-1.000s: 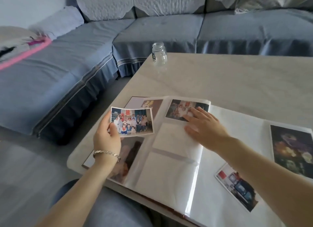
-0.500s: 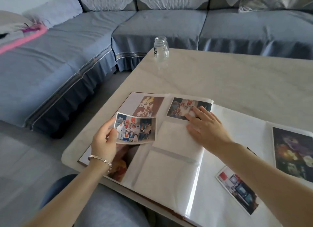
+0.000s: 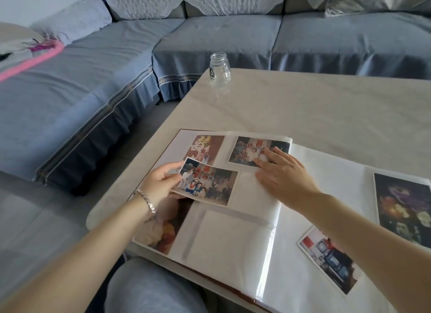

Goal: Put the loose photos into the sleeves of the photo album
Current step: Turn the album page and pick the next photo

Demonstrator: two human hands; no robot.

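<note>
An open photo album (image 3: 235,242) lies on the table's near left corner. My left hand (image 3: 161,184) pinches a loose group photo (image 3: 207,182) by its left edge, low over the left page beside an empty sleeve (image 3: 254,191). My right hand (image 3: 284,175) presses flat on that page, its fingertips on a sleeved group photo (image 3: 249,149) at the top. Two more sleeved photos sit at the page's left: a red-and-gold one (image 3: 205,147) and one partly under my left wrist (image 3: 163,233). A loose photo of a television (image 3: 328,256) lies on the right page.
A dark photo (image 3: 403,207) sits at the right page's far edge. A small glass jar (image 3: 219,70) stands at the table's far left corner. The pale table (image 3: 326,107) stretches beyond the album. A blue-covered sofa (image 3: 98,84) wraps round the back and left.
My left hand has carried the loose group photo right and down, closer to the empty sleeve. My right hand stays pressed on the page.
</note>
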